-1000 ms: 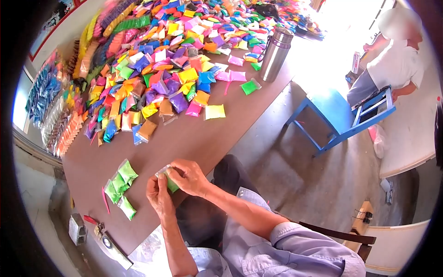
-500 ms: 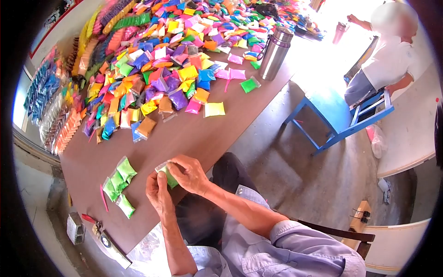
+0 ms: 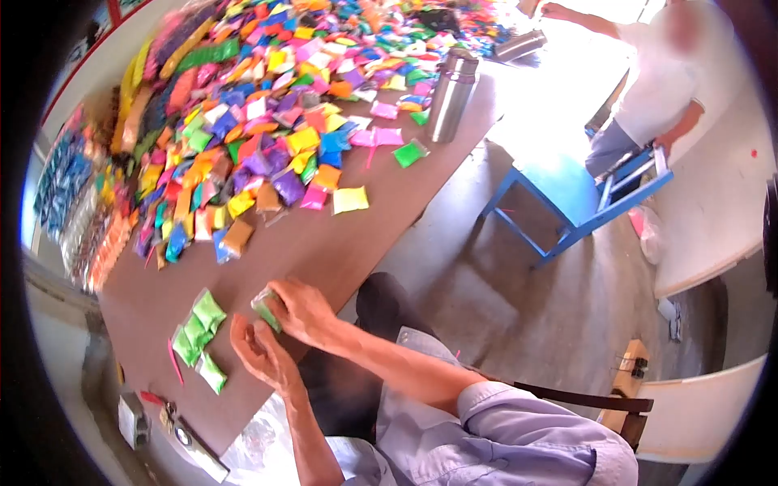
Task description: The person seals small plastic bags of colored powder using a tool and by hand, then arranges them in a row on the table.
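Note:
My right hand (image 3: 301, 314) is closed on a small clear packet with light green filling (image 3: 266, 311), held above the front of the table. My left hand (image 3: 263, 350) is just to its left, off the packet, with its fingers stretched and slightly curved; I see nothing in it. Several similar green packets (image 3: 197, 330) lie overlapping on the table to the left of my hands, and one of them (image 3: 212, 373) sits nearer me. A thin pink strip (image 3: 175, 361) lies beside them.
A large heap of colourful packets (image 3: 267, 154) covers the far table (image 3: 324, 243). A steel flask (image 3: 454, 95) stands near the right edge; another metal container (image 3: 521, 46) is tilted beyond it. A person (image 3: 656, 89) stands by a blue chair (image 3: 559, 194). Keys (image 3: 168, 409) lie lower left.
My left hand has come off the green packet, which stays in my right hand. The other person's outstretched arm has shifted, and the whole view has moved slightly.

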Tool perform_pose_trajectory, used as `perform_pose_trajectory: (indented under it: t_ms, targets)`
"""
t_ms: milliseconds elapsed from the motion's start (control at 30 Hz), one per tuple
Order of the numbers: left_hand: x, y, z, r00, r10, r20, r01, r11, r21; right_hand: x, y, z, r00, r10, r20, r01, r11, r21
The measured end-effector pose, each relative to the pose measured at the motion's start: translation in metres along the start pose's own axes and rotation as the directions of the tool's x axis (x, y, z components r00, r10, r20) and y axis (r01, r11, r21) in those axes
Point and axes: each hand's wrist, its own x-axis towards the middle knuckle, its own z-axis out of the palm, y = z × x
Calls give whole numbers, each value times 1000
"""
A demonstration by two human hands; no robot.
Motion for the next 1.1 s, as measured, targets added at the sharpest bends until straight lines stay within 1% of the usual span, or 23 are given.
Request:
perform_pose_trajectory:
  t_ms: [33, 67, 133, 167, 200, 233, 267, 333, 367, 433, 467, 533, 567, 600, 667, 733, 800, 833, 867, 933, 967, 1000, 1100]
  targets:
    - [-4, -3, 0, 999, 39, -12, -38, 999, 38, 1, -6, -1, 1000, 1, 17, 1, 997, -83]
    - [-8, -3, -6, 997, 74, -33, -71, 993, 90, 0, -8, -7, 989, 102, 106, -82, 981, -177]
    - [-16, 12, -16, 984, 179, 15, -178, 960, 218, -3, -20, -19, 997, 58, 48, -40, 945, -326]
    - [-20, 16, -23, 984, 178, 23, -178, 955, 237, -6, -19, -20, 1000, 7, -22, -14, 946, -324]
    - [-25, 19, -29, 984, 176, 36, -179, 953, 245, -7, -21, -27, 998, -56, -27, 45, 951, -305]
    - [-31, 16, -35, 984, 171, 48, -177, 950, 258, -11, -17, -32, 990, -141, -21, 125, 930, -346]
    - [-34, 11, -39, 983, 171, 62, -181, 949, 259, -12, -16, -39, 982, -185, 36, 186, 920, -344]
    - [-38, 11, -48, 983, 166, 77, -183, 920, 347, -8, -30, -51, 956, -281, 87, 294, 905, -308]
    - [-37, 13, -48, 978, 180, 105, -206, 913, 353, -7, -39, -54, 955, -278, 102, 296, 909, -293]
    - [-35, 15, -45, 970, 202, 136, -236, 912, 334, -3, -50, -57, 901, -419, 112, 432, 847, -309]
    - [-34, 15, -45, 971, 201, 130, -234, 910, 342, -5, -51, -53, 900, -420, 115, 435, 849, -301]
    - [-30, 14, -43, 973, 193, 125, -225, 909, 351, -9, -48, -45, 871, -344, 351, 461, 817, -345]
    - [-26, 18, -41, 947, 293, 133, -321, 871, 371, -17, -21, -33, 802, -233, 550, 499, 767, -404]
    - [-25, 19, -42, 944, 300, 136, -329, 869, 370, -17, -21, -33, 805, -237, 544, 499, 766, -405]
    - [-27, 19, -44, 962, 236, 140, -272, 889, 369, -17, -20, -32, 825, -232, 515, 467, 792, -393]
    - [-20, 18, -39, 952, 274, 137, -305, 886, 349, -8, -21, -35, 837, -230, 497, 457, 793, -403]
    - [-28, 18, -44, 970, 203, 137, -240, 899, 366, -18, -18, -35, 855, -303, 422, 453, 833, -319]
    - [-27, 17, -43, 972, 195, 131, -229, 908, 350, -19, -16, -39, 866, -341, 367, 444, 861, -247]
    - [-27, 17, -43, 971, 202, 128, -235, 907, 351, -21, -15, -42, 864, -348, 364, 449, 860, -244]
    - [-29, 18, -44, 976, 170, 138, -209, 913, 350, -30, -17, -48, 918, -342, 202, 356, 934, -35]
    - [-29, 19, -45, 976, 174, 135, -211, 911, 354, -36, -17, -51, 937, -315, 154, 321, 947, -16]
    - [-29, 20, -47, 977, 151, 152, -196, 917, 348, -43, -24, -54, 969, -225, 101, 224, 974, 21]
    - [-32, 28, -50, 972, 135, 191, -194, 923, 331, -67, -14, -62, 964, -257, 66, 256, 966, 31]
